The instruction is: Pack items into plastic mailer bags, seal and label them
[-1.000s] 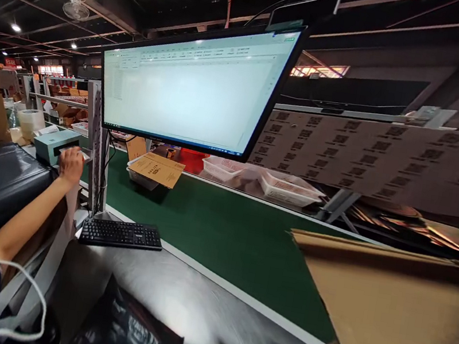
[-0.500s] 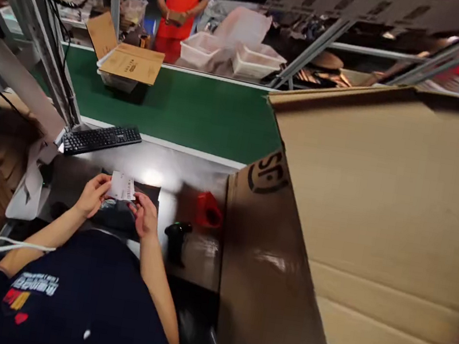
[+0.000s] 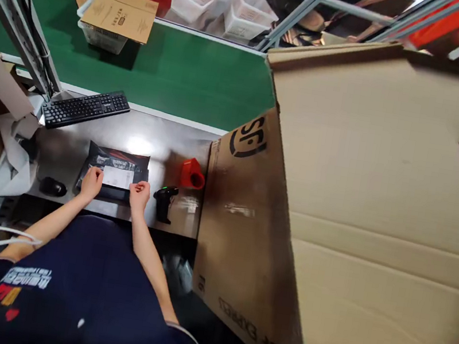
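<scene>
A white printed label lies over a dark plastic mailing bag on the metal worktop. My left hand pinches the label near its left edge. At the opposite edge, the closed fingers of my right hand hold the label's right side. Both hands rest low over the bag's front part. A black handheld barcode scanner stands just right of my right hand, and a red tape dispenser-like object sits behind it.
A tall cardboard box borders the worktop on the right. A keyboard and a mouse are at the left. Behind runs a green conveyor belt carrying a white basket topped with cardboard. People work beyond it.
My hands have brought the label down onto the dark bag, which now shows more plainly. The camera view has tilted downward, so the monitor has left the picture.
</scene>
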`<state>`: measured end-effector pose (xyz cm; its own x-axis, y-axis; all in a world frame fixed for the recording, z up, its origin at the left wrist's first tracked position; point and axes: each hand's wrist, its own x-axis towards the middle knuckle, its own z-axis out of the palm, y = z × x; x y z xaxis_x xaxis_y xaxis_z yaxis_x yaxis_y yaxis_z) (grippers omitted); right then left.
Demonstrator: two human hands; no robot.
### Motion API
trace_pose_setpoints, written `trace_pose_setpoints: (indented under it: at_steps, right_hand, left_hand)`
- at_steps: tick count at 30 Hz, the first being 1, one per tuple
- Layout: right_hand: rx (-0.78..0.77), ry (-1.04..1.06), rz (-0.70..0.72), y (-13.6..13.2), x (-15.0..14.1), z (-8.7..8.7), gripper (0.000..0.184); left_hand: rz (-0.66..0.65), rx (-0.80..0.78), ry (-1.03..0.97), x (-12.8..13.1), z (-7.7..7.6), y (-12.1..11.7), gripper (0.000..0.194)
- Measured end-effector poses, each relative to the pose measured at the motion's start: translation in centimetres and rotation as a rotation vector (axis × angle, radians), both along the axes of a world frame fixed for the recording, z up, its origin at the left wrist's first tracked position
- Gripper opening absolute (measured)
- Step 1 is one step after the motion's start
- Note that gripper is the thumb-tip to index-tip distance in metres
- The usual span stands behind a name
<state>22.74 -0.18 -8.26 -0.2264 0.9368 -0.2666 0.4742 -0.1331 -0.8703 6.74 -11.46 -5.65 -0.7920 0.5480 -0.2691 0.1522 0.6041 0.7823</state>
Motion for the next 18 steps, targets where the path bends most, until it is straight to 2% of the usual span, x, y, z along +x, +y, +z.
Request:
trace_pose_setpoints:
  at_steps: [2,4,6,8,10,11,13,15,18]
  right_hand:
    - [0.055,-0.097,0.057,-0.1,0.3,0.0,0.018]
    - [0.209,-0.238,0.164,-0.4,0.3,0.3,0.025]
    - [0.418,-0.345,0.352,-0.9,-0.1,0.7,0.04]
    - [0.554,-0.367,0.574,-1.4,-0.9,0.8,0.051]
    - [0.545,-0.388,0.729,-1.8,-1.7,0.3,0.056]
    - [0.505,-0.417,0.75,-1.8,-1.8,0.0,0.057]
    - [0.41,-0.49,0.7,-1.7,-1.5,-0.6,0.062]
    - [0.296,-0.526,0.568,-1.1,-0.7,-0.8,0.068]
    - [0.049,-0.416,0.273,0.8,0.1,0.1,0.08]
  left_hand:
    - [-0.021,-0.068,0.046,-0.1,-0.1,0.1,0.012]
    - [-0.083,-0.126,0.169,0.2,-0.1,0.2,0.026]
    - [-0.266,-0.138,0.361,0.7,-0.3,0.5,0.044]
    - [-0.519,-0.133,0.503,1.2,-0.7,0.9,0.055]
    - [-0.681,-0.16,0.535,1.5,-1.4,1.0,0.06]
    - [-0.7,-0.192,0.54,1.5,-1.7,0.7,0.061]
    - [-0.631,-0.259,0.548,1.0,-2.2,-0.3,0.063]
    - [-0.477,-0.298,0.508,-0.1,-2.4,-1.6,0.066]
    - [-0.176,-0.238,0.245,-2.7,-1.8,-2.6,0.074]
